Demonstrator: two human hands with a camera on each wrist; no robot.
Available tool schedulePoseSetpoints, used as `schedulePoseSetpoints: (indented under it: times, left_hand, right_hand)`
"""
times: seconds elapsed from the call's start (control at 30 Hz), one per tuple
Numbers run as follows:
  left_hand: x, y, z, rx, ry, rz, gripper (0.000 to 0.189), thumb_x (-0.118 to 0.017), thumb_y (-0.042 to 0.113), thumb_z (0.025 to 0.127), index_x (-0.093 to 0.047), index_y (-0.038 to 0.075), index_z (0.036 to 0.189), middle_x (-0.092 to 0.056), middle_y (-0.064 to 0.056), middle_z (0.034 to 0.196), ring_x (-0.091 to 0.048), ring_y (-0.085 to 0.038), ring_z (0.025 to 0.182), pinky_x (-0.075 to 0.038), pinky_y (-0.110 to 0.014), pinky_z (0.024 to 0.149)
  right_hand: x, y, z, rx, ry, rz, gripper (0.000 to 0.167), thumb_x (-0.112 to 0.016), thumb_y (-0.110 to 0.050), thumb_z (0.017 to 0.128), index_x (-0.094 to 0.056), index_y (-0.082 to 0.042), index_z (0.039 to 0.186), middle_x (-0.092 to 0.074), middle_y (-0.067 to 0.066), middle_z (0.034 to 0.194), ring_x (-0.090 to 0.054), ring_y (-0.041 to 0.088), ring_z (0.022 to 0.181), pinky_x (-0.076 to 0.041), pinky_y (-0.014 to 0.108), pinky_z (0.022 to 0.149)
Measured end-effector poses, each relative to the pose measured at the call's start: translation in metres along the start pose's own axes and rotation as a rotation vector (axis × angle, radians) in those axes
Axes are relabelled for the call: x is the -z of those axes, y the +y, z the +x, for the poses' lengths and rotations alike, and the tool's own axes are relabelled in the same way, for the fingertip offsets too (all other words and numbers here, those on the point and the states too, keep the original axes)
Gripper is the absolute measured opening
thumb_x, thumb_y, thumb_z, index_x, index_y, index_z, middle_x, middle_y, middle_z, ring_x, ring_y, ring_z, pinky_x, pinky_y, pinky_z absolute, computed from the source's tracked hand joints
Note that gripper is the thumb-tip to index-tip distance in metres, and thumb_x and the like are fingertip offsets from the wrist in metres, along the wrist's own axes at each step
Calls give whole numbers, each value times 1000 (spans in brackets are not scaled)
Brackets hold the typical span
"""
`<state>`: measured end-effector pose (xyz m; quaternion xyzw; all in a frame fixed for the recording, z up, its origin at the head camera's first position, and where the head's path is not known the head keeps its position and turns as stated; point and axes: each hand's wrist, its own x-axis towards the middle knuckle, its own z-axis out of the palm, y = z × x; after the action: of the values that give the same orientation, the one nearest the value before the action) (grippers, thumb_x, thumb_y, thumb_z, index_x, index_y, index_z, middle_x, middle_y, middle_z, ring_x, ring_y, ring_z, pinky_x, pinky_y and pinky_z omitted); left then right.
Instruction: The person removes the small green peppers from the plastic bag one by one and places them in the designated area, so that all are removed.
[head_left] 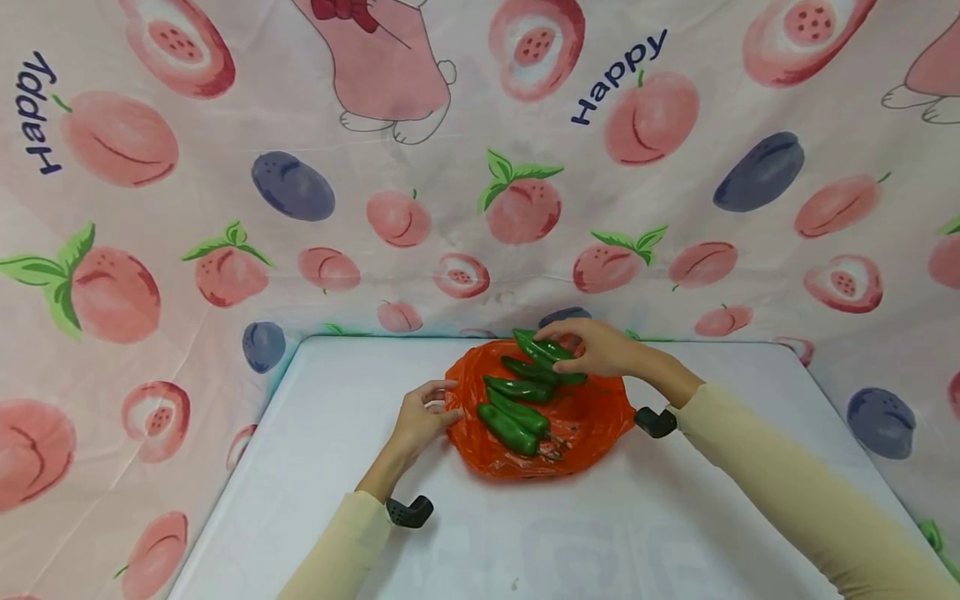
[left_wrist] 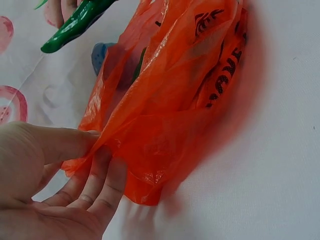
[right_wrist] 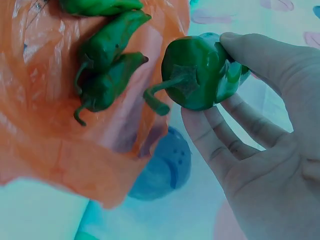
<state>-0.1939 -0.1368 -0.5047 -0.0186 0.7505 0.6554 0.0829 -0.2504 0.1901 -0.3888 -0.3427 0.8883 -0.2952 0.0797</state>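
An orange plastic bag (head_left: pixel 596 429) lies spread on the table, with several long green peppers (head_left: pixel 508 428) on it, stems toward the front right. At the bag's left edge is my left hand (head_left: pixel 417 423); the left wrist view shows its thumb and fingers pinching the bag's thin rim (left_wrist: pixel 112 122). My right hand (head_left: pixel 603 348) holds one green pepper (right_wrist: pixel 197 72) between thumb and fingertips, above the far side of the bag. That pepper's curved stem (right_wrist: pixel 160 102) points away from the palm. Dark printing (left_wrist: pixel 225 75) shows on the bag's side.
The white table (head_left: pixel 337 375) ends at the back against a hanging cloth (head_left: pixel 450 175) printed with peaches and plums. A black wrist camera sits at each sleeve cuff, one at the left (head_left: pixel 410 512) and one at the right (head_left: pixel 656 422).
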Motion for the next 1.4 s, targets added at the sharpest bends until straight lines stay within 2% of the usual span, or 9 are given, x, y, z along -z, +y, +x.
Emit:
schedulePoseSetpoints:
  times: [0.3,0.43,0.87,1.23,1.4]
  left_hand:
    - [1,2,-1,-8,1,10,44,-76,-6,88,-67,4,129,-60,-18,114,-65,-17,78,-58,-32,65]
    - [2,2,-2,-12,6,11,44,-76,-6,88,-67,4,129,-60,-18,114,-66,-17,79,-58,-31,66]
    - [2,2,-3,1,15,19,43,-77,-5,88,-68,5,129,-60,-17,115,-66,-17,81,-59,-34,69]
    - [0,3,-2,-7,18,29,42,-77,-5,88,-68,5,128,-60,-16,113,-65,-17,80,-59,-33,68]
    - [0,4,-2,-1,15,28,42,-76,-5,89,-67,5,129,-60,-17,115,-66,-17,82,-59,-32,69]
  right_hand:
    - [23,2,-20,-65,44,-20,48,-81,-14,89,-66,-15,135,-68,11,119,-68,23,94,-60,43,82]
    - [32,8,-29,-67,74,-29,49,-82,-15,89,-66,-14,135,-69,8,116,-67,23,93,-61,39,80]
    - [46,28,-65,-86,164,-62,52,-84,-15,87,-65,-11,135,-69,13,117,-70,25,91,-62,40,78]
    - [52,52,-90,-203,178,-21,52,-82,-21,90,-63,-11,138,-66,20,124,-68,29,97,-61,46,81]
    - [52,65,-100,-247,191,10,53,-81,-22,91,-62,-10,139,-65,23,126,-68,32,97,-62,42,76]
